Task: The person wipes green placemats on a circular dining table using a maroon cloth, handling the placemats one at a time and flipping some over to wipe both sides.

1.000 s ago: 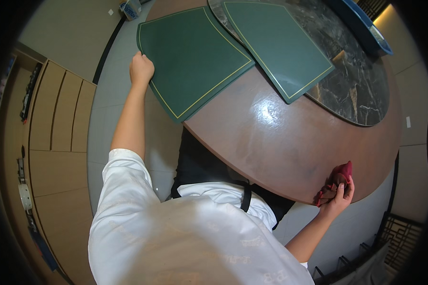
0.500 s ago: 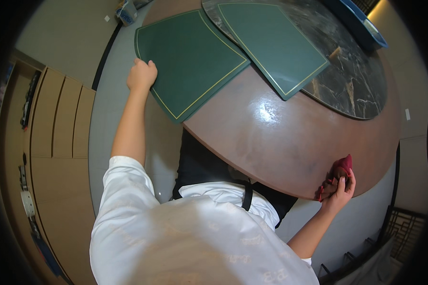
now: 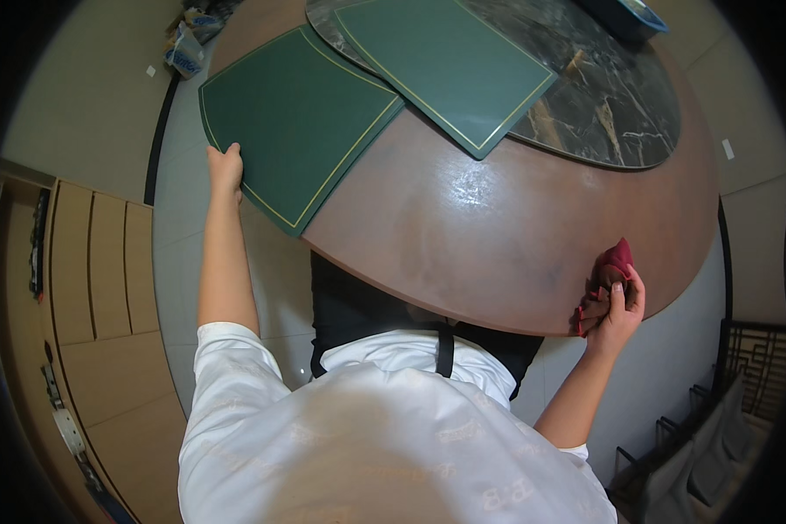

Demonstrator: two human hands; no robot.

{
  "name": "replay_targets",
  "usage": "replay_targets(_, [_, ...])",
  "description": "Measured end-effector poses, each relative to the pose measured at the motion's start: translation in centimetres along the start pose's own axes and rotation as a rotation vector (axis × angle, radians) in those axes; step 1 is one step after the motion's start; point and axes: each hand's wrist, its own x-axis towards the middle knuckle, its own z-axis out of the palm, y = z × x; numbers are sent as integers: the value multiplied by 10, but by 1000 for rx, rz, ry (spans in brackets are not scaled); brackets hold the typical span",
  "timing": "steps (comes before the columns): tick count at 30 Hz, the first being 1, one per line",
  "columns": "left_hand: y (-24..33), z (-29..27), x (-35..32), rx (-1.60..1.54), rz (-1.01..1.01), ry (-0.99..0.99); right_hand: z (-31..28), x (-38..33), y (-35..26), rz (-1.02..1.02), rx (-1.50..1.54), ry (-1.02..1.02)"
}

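A green placemat [image 3: 297,122] with a thin gold border line lies at the left of the round brown table, its near left part jutting past the rim. My left hand [image 3: 225,170] is closed on its outer left edge; most of the fingers are hidden. The edges look layered, but I cannot tell whether several mats are stacked. Beside it, a second green placemat [image 3: 450,74] rests partly on the dark marbled turntable [image 3: 624,118]. On the table's right near side, my right hand [image 3: 617,310] grips a crumpled dark red and brown cloth [image 3: 614,262] against the surface.
The brown table [image 3: 410,223] curves close in front of my body. A blue-rimmed tray [image 3: 642,22] sits at the far right of the turntable. Wooden cabinets [image 3: 105,262] stand at the left, grey chairs [image 3: 707,454] at the lower right. Packages [image 3: 185,51] lie beyond the table's far left.
The whole view has shifted, so table and mats appear further left and higher or turned. My hands keep their holds on the placemat and the cloth, with little visible movement against the table.
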Motion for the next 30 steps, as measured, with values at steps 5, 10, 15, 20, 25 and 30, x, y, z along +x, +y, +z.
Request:
replay_targets(5, [2,-10,4,91,24,3,11,-2,-3,-3,12,12])
replay_targets(10, [26,41,-57,692,867,430,11,-2,-2,-13,37,8])
replay_targets(15, [108,128,-181,779,1217,-273,4,-2,-3,13,30,-10])
replay_targets(20, [111,196,-169,1012,1442,-239,1,1,3,22,56,-35])
replay_targets(25, [125,227,-129,1073,1351,-353,12,-5,-3,-9,48,-5])
replay_targets(30, [155,215,-141,735,1384,-177,15,-4,-4,-5,62,-21])
